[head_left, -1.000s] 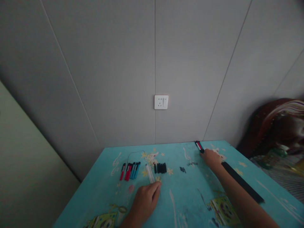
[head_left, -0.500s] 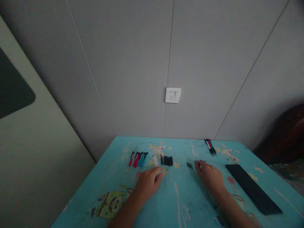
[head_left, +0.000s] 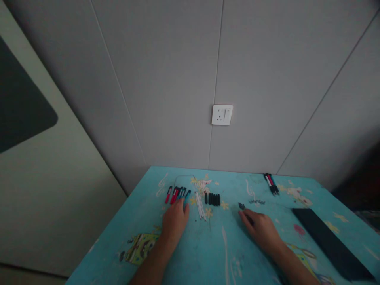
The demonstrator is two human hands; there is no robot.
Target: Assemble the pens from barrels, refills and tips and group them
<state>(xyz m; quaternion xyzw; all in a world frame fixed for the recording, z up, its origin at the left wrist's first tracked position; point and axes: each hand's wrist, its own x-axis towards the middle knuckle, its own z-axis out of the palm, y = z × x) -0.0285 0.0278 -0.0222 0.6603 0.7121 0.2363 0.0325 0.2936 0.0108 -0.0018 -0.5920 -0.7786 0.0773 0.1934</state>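
Note:
My left hand [head_left: 174,221] reaches to the row of pen barrels and pinches a blue pen barrel [head_left: 187,197] between thumb and fingers. Beside it lie other blue barrels [head_left: 181,192] and red pen barrels [head_left: 174,195], all with black ends. Just right of that hand are several thin white refills [head_left: 200,206] and a row of short black pieces [head_left: 214,199]. My right hand [head_left: 260,228] rests low over the table, fingers closed together at a little cluster of small black parts [head_left: 242,206]. What its fingertips hold, if anything, is hidden.
Small dark parts [head_left: 257,202] lie in a line beyond my right hand. Several assembled pens [head_left: 271,184] lie at the table's back edge. A long black strip [head_left: 329,241] lies on the right. The patterned blue tabletop [head_left: 208,253] meets a grey wall with a socket [head_left: 222,114].
My left hand has moved left from the white refills to the blue barrels, and one barrel now stands apart from the row. My right hand has shifted from the line of dark parts to the small cluster.

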